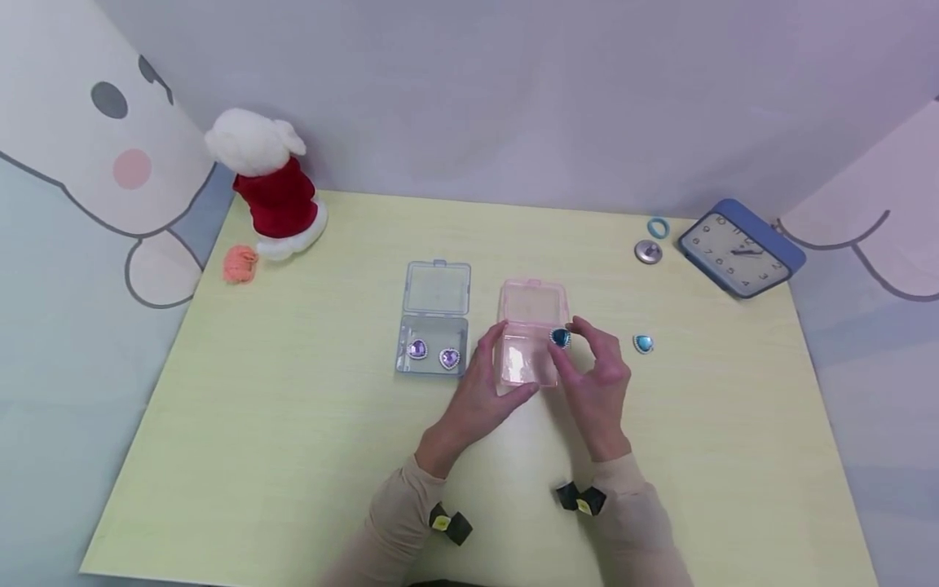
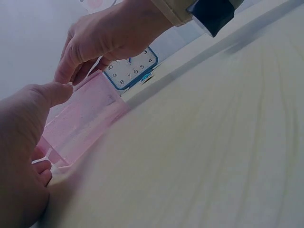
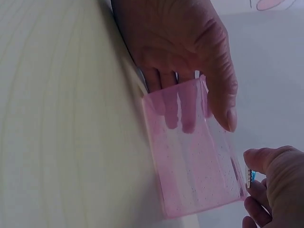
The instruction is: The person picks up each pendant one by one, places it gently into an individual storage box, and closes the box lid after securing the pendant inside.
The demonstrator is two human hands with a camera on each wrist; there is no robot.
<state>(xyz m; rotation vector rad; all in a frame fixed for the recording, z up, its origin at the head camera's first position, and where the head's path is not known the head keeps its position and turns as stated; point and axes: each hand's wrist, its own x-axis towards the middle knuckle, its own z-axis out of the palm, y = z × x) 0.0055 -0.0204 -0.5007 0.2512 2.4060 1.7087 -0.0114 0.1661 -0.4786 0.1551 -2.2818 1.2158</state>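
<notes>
My left hand (image 1: 473, 403) holds a small clear pink plastic box (image 1: 526, 359), its thumb at the front edge and its fingers along the left side. The box's lid stands open toward the back. Between thumb and fingertips, my right hand (image 1: 600, 391) pinches a dark blue heart-shaped gem (image 1: 561, 337) with a silvery beaded rim, over the box's right edge. In the right wrist view the gem (image 3: 250, 176) shows edge-on beside the box (image 3: 190, 161). A light blue heart gem (image 1: 643, 343) lies on the table to the right of my right hand.
Left of the pink box is an open clear blue box (image 1: 436, 289) with two purple heart gems (image 1: 417, 349). Farther back are a blue clock (image 1: 741, 249), a metal disc (image 1: 649, 251), a blue ring (image 1: 658, 228), a plush toy (image 1: 275, 196) and orange yarn (image 1: 240, 264).
</notes>
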